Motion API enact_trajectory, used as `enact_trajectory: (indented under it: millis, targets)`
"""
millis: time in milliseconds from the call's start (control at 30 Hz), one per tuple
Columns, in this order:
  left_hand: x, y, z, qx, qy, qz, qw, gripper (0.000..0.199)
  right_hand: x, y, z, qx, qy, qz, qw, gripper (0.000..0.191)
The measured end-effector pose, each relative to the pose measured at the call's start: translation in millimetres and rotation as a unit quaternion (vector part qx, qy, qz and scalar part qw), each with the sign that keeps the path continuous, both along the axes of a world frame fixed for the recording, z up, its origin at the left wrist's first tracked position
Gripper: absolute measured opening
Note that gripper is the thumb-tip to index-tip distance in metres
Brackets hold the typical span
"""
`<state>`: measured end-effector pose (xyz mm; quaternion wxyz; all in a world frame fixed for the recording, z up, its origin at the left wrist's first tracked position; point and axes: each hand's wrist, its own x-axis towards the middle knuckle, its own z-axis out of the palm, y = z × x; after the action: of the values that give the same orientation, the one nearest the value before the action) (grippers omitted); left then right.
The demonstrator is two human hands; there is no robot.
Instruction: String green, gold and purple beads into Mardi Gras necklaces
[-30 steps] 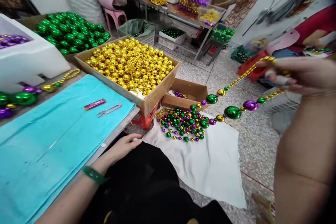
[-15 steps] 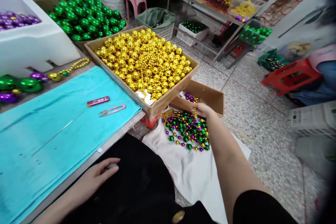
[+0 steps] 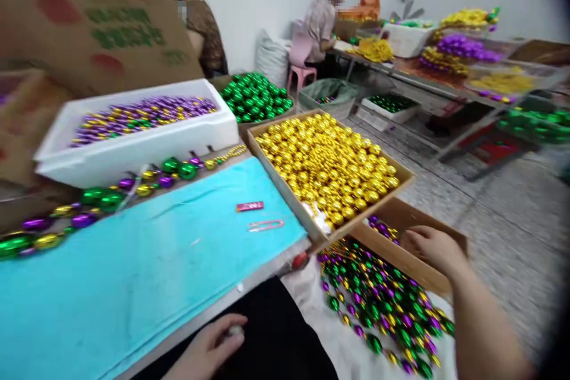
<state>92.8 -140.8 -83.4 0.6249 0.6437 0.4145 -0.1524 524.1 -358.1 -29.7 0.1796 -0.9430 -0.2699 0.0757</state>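
Note:
My left hand (image 3: 218,341) rests over the black clothing on my lap, thumb and fingers curled around a small whitish object I cannot make out. On the right, my right hand (image 3: 430,246) reaches into a brown cardboard box (image 3: 445,228), its fingers bent and their tips hidden. Purple and gold beads (image 3: 383,230) lie in that box, left of the hand. Green, purple and gold bead strands (image 3: 387,303) are spread on white cloth (image 3: 307,303) just below it. A pink-handled thread snip (image 3: 267,225) and a small red packet (image 3: 250,206) lie on the turquoise cloth (image 3: 133,267).
A carton of gold beads (image 3: 285,181) stands at the table corner. Behind the cloth are a long bead strand (image 3: 91,196) and a white foam box (image 3: 155,136) of purple beads. Two people sit further back, one by a long table (image 3: 409,74).
The view has swung left and up. My right hand has let go of the bead strand and moved into the cardboard box. My left hand stays in its curled pose.

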Motion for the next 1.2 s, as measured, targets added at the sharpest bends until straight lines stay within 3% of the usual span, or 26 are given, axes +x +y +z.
enact_trajectory:
  millis: [33,100,233,367,467,633,700,800,900,1033,1200]
  targets:
    - [-1,1,0.7,-0.007,-0.010,0.004,1.000,0.054,6,2,4.2,0.012,-0.013,-0.028,0.999,0.023]
    - [-5,5,6.1,-0.024,-0.023,0.010,0.999,0.051,17,19,10.6,0.049,-0.043,-0.019,0.998,0.016]
    - [-16,17,33.6,-0.017,-0.021,-0.016,1.000,0.042,6,100,27.7,0.100,-0.060,0.089,0.989,0.010]
    - [-42,32,63.2,0.035,0.055,-0.048,0.997,0.041,-52,205,44.9,0.076,-0.018,0.259,0.963,0.019]
    - [-73,37,70.6,0.062,0.083,-0.036,0.994,0.041,-104,270,44.9,0.038,-0.010,0.378,0.925,0.030]
    - [-127,33,73.5,0.062,0.066,0.051,0.995,0.042,-191,336,30.8,0.030,-0.031,0.531,0.847,0.037]
    - [-146,29,81.0,0.084,0.055,0.108,0.989,0.039,-226,345,21.1,0.022,-0.010,0.582,0.813,0.039]
    - [-184,22,94.1,0.181,0.052,0.192,0.963,0.030,-277,342,0.7,-0.007,0.034,0.656,0.754,0.042]
    - [-241,5,95.3,0.239,0.161,0.249,0.925,0.029,-318,330,-20.9,-0.056,0.077,0.715,0.692,0.044]
    - [-305,-36,74.3,0.181,0.343,0.257,0.885,0.027,-366,317,-37.7,-0.099,0.093,0.755,0.641,0.044]
    - [-336,-73,25.1,0.204,0.414,0.277,0.843,0.023,-433,298,-33.3,-0.084,0.103,0.804,0.580,0.038]
